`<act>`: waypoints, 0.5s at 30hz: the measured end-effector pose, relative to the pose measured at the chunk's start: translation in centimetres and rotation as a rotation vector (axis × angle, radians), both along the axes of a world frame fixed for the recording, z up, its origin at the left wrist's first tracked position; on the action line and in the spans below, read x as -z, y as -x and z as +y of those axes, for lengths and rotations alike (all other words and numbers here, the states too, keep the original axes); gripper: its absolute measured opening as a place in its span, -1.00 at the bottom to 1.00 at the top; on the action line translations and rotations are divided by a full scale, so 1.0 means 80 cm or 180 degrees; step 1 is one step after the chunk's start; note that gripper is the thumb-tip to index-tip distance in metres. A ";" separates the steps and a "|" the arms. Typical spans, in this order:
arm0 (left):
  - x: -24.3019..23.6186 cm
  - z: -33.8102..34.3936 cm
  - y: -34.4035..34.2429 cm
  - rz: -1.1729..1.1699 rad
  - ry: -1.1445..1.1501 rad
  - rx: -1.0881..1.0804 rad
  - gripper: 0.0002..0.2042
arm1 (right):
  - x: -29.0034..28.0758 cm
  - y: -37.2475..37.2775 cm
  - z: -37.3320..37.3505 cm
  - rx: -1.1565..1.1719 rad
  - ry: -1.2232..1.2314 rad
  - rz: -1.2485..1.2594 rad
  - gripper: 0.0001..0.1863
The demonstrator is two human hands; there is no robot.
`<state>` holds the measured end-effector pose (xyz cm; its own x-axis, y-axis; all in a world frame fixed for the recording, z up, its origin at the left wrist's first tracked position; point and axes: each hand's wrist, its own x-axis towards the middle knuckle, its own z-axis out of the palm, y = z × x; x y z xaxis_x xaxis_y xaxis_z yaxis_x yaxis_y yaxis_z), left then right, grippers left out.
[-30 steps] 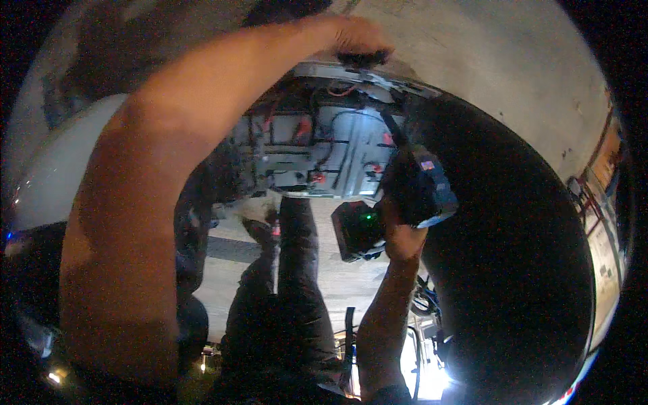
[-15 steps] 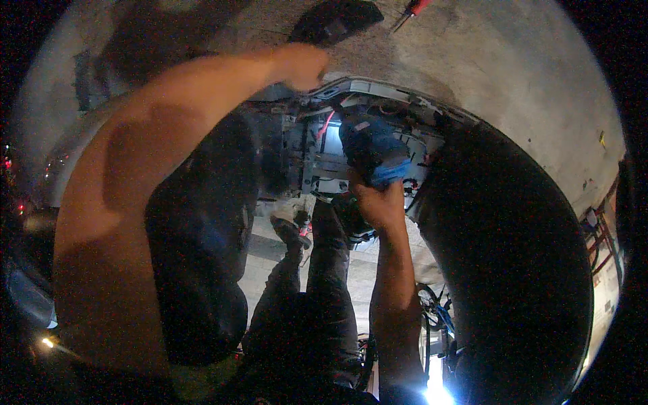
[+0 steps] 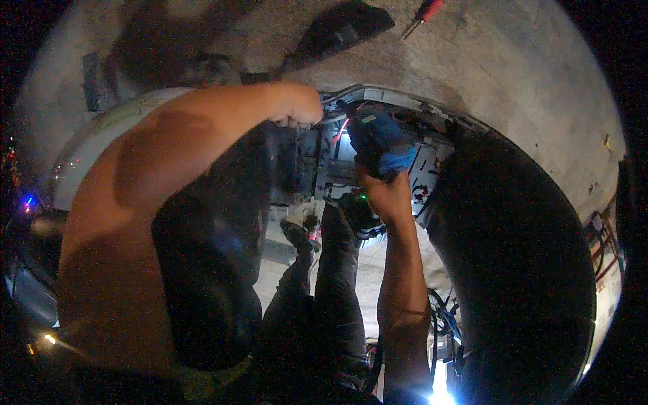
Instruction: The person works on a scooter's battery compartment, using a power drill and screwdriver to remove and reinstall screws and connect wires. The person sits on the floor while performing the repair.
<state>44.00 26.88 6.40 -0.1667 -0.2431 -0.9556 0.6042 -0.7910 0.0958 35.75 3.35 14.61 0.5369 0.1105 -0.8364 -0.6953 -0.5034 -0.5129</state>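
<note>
My right hand is wrapped round the grip of a blue and black cordless driver. A small green light glows below the grip, on the tool's dark base. The driver's nose points up and left, at the edge of an opened grey metal frame with wires inside. What the tip touches cannot be made out. My left arm reaches across from the left, and my left hand is closed at the frame's upper left edge. Its fingers are curled under, so anything in them is hidden.
A red-handled screwdriver and a black part lie on the mottled beige surface at the far side. Large dark curved shapes flank my arms, one at the right. Cables hang beside my right forearm. A bright lamp shines below.
My left hand has come down slightly to the frame's edge. The view has shifted a little, and the driver in my right hand appears slightly more to the right.
</note>
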 end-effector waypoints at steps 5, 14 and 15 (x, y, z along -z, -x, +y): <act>-0.022 -0.013 0.007 -0.0432 0.0007 0.0009 -0.61 | 0.003 0.005 0.000 0.0251 0.0006 -0.0045 -0.72; -0.034 0.008 0.002 -0.0096 0.0364 -0.0491 -0.92 | -0.004 -0.009 -0.005 0.0223 -0.0380 -0.0040 -0.73; -0.037 0.008 0.001 -0.0155 0.0320 -0.0416 -0.90 | -0.002 -0.007 -0.005 0.0218 -0.0368 0.0081 -0.71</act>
